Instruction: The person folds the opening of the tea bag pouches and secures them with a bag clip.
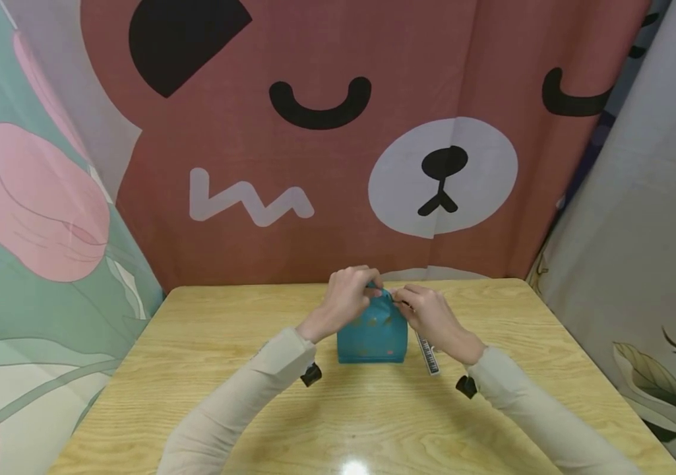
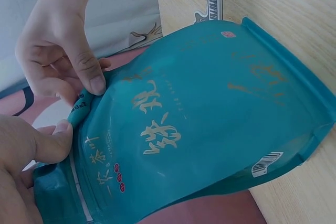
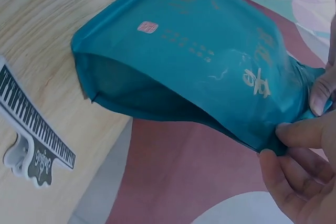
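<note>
A teal tea pouch (image 1: 373,340) with gold lettering stands on the table between both hands, its bottom seam toward me. My left hand (image 1: 349,293) grips the folded top edge at its left side; in the left wrist view the thumb (image 2: 63,132) lies over the fold. At the other end of that edge my right hand (image 1: 432,316) pinches the pouch's top corner between thumb and fingers, as the right wrist view shows. Just right of the pouch lies a clip (image 1: 429,356) with a piano-key pattern, which neither hand touches.
The wooden table (image 1: 225,396) reaches back to a curtain (image 1: 338,244) printed with a bear face. Patterned curtains also hang at the left (image 1: 35,297) and right (image 1: 640,264). A small dark wrist camera (image 1: 310,375) sits below the left cuff, another dark camera (image 1: 466,386) below the right.
</note>
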